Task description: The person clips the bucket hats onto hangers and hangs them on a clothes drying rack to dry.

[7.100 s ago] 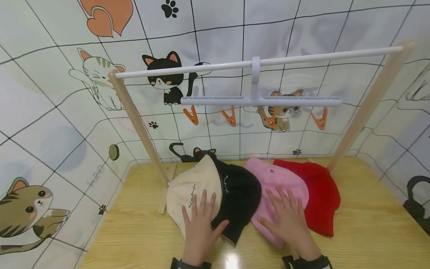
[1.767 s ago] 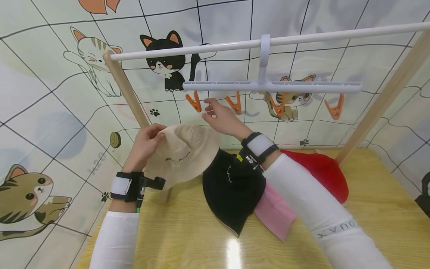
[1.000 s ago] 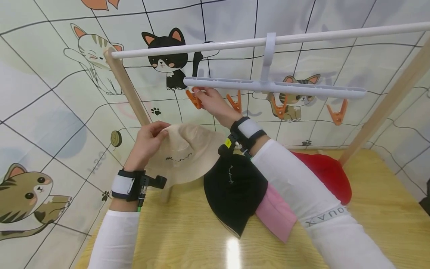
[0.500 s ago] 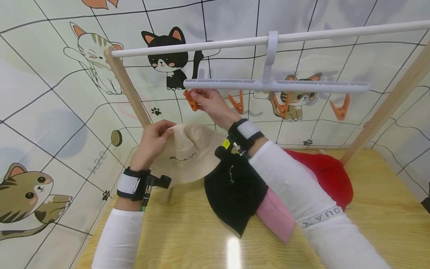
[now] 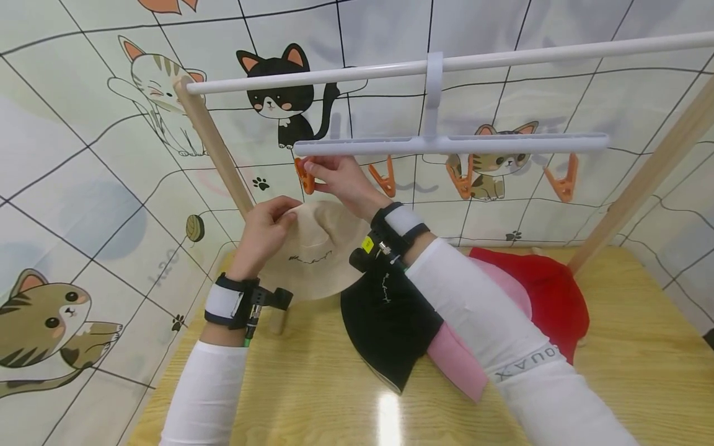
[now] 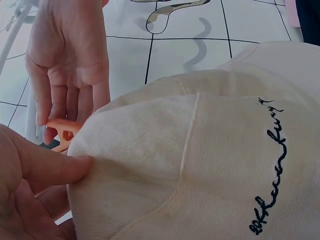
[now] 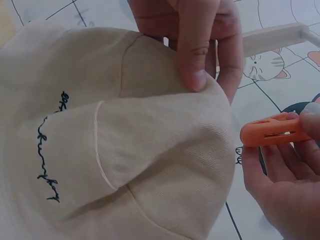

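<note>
My left hand (image 5: 263, 232) pinches the crown edge of a cream bucket hat (image 5: 318, 269), thumb in front, as the left wrist view also shows. The hat hangs tilted above the table, dark script stitched across it. Just above, my right hand (image 5: 346, 183) pinches the leftmost orange clip (image 5: 304, 176) under the pale hanger (image 5: 379, 147). In the right wrist view this clip (image 7: 275, 131) lies between thumb and fingers, beside the hat's top (image 7: 220, 110) and apart from it. Its mouth's exact state is hard to tell.
Three more orange clips (image 5: 385, 178) hang along the bar. The hanger hooks over a white rod (image 5: 502, 60) on wooden posts (image 5: 214, 145). A black hat (image 5: 385, 328), a pink hat (image 5: 457, 362) and a red hat (image 5: 549, 291) lie overlapping on the wooden table (image 5: 323, 384).
From resting over the hats, my hands have moved up; the left lifted the cream hat. My right hand took the leftmost clip, then drew it slightly left. The left hand shifted right and up.
</note>
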Motion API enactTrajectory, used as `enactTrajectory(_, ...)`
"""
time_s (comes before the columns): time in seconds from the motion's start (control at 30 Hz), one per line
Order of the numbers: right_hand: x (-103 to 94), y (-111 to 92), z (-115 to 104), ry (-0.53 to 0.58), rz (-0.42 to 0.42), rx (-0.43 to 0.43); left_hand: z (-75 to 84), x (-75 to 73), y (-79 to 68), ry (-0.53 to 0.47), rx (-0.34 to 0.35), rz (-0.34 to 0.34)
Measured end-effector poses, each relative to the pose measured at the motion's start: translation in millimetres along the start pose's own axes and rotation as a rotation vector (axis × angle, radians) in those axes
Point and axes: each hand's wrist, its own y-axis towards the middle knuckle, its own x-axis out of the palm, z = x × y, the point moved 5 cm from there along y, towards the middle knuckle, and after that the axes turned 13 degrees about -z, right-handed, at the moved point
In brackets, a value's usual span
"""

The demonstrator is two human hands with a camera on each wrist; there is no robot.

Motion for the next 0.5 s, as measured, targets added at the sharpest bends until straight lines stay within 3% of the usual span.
enactTrajectory(0.5,6.7,1.2,7.8,0.097,0.032,-0.015,2.8,1.5,3.0,0.040,-0.002,0.002)
